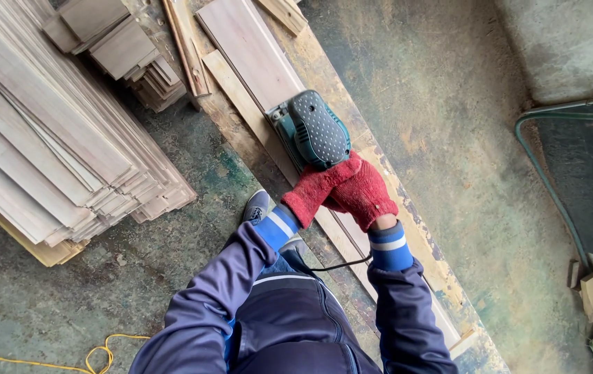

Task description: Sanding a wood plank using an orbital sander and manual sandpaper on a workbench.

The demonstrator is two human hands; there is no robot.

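While the person bent over the work, both arms reached forward and down, sleeves of smooth dark blue fabric ending in bright blue cuffs with a white stripe. Both hands wore fuzzy red knit gloves. The left hand (314,194) lay over the rear of the power sander (312,129), palm down, fingers curled against its back end; the right hand (364,195) sat just beside it, also closed against the tool's rear, the two gloves touching. How tightly either one gripped I could not tell, as the knit hid the fingers. The sander had a rounded, dark, dimpled top over a teal body, and it lay directly ahead of the gloves, flat on a long pale plank (255,52). That plank looked smooth and ran diagonally along a rough, stained workbench (417,242) with worn, blotchy edges. A thin black cord (341,264) hung below the wrists. To the left stood a big stack of thin pale boards (54,138), their ends fanned unevenly, on a mottled green concrete floor (463,104). A yellow cable (95,353) snaked across the floor near the left elbow, and a green hose (542,166) curved along the right side.
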